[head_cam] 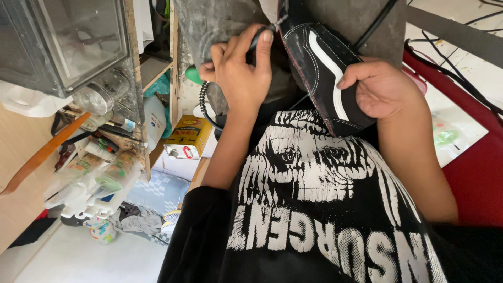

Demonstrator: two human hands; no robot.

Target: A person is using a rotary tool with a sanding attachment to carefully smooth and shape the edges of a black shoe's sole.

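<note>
We see a black shoe (pixel 320 73) with a white side stripe and white stitching held up at about one o'clock from the middle of the view, its sole edge running down toward our chest. Our right hand (pixel 382 89) grips it from the three o'clock side, fingers (pixel 352 77) curled firmly over the upper with the thumb tucked behind, so the hand is closed on the shoe.

At eleven o'clock from the shoe, our left hand (pixel 241 71) is closed around a thin dark tool (pixel 260 35), pinched between thumb and forefinger like a pen; its tip (pixel 274 24) meets the shoe's top edge at twelve o'clock. A coiled black cord (pixel 203 102) loops below this hand at seven o'clock. Behind both hands stands a worn grey surface (pixel 220 21), rising to the top of the view.

Below, at six o'clock, our black shirt (pixel 314 209) with a white print fills the foreground. Out at nine o'clock a cluttered wooden shelf (pixel 137 78) holds a clear-fronted box (pixel 68 42), tubes and bottles (pixel 105 178), and an orange strap (pixel 44 152). A yellow tin can (pixel 187 137) stands near the shelf's foot. At three o'clock lies a red surface (pixel 477 173), with black cables (pixel 461 78) above it.
</note>
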